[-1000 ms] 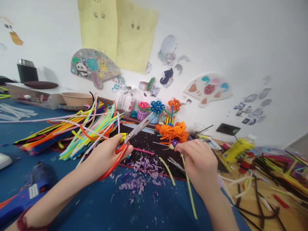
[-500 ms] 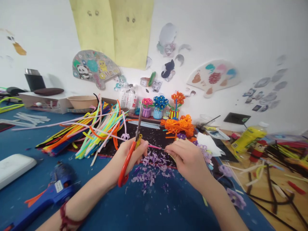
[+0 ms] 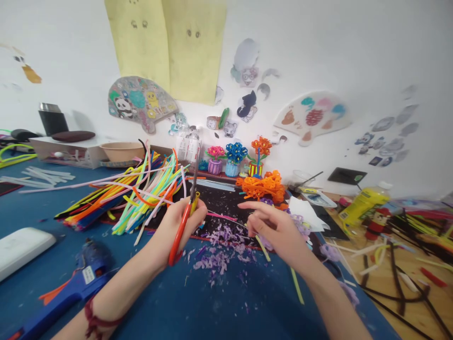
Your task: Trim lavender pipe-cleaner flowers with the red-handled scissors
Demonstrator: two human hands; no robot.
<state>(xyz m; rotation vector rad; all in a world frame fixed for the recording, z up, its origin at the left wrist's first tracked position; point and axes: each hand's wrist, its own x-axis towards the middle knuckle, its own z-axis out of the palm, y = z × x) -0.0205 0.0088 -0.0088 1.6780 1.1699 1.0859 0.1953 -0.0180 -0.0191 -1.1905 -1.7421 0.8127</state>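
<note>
My left hand is shut on a pair of scissors with orange-red and yellow handles, their closed blades pointing up over a black mat. My right hand is to its right, pinching a thin pink pipe cleaner that runs towards the scissors. A yellow-green pipe cleaner sticks out below that hand. Under and between my hands lies a heap of purple fuzz clippings.
A large bundle of multicoloured pipe cleaners lies left of the scissors, and an orange pipe-cleaner pile stands beyond my right hand. A blue glue gun rests near my left forearm. Pipe-cleaner flowers in pots line the wall.
The scissors have swung from leaning right to nearly upright. My right hand's fingers have spread a little, and the view has shifted slightly.
</note>
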